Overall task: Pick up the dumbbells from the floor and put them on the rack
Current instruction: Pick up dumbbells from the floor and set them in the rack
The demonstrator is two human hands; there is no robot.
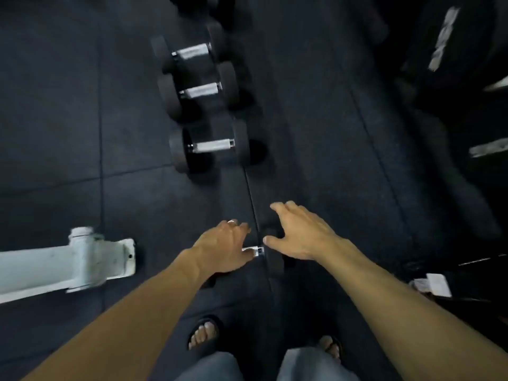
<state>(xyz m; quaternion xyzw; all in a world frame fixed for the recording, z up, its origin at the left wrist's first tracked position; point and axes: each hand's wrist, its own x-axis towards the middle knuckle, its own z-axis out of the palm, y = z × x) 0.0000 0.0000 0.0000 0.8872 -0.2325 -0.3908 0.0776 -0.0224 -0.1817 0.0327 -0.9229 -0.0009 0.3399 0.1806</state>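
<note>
A: Two sandalled feet (pixel 204 333) stand nearest, on the dark rubber floor (pixel 82 133). Just beyond them lies the nearest dumbbell (pixel 270 257), under both hands.

B: Which way does it run?

A: Its long axis goes left to right. The chrome handle pokes out rightward from under the left hand (pixel 222 247) and meets the black right head, which sits below the right hand (pixel 299 233). The left head is mostly hidden by the forearm.

B: Are the hands gripping it?

A: The left hand lies over the handle, fingers bent downward; whether they close round it I cannot tell. The right hand is spread, fingers straight, hovering over the right head and holding nothing.

B: And farther out?

A: A white metal bench leg (pixel 68 266) lies to the left. Beyond, three more dumbbells (pixel 211 145) line up going away, each handle also running left to right. At far right, dark and blurred, is the rack (pixel 467 78).
</note>
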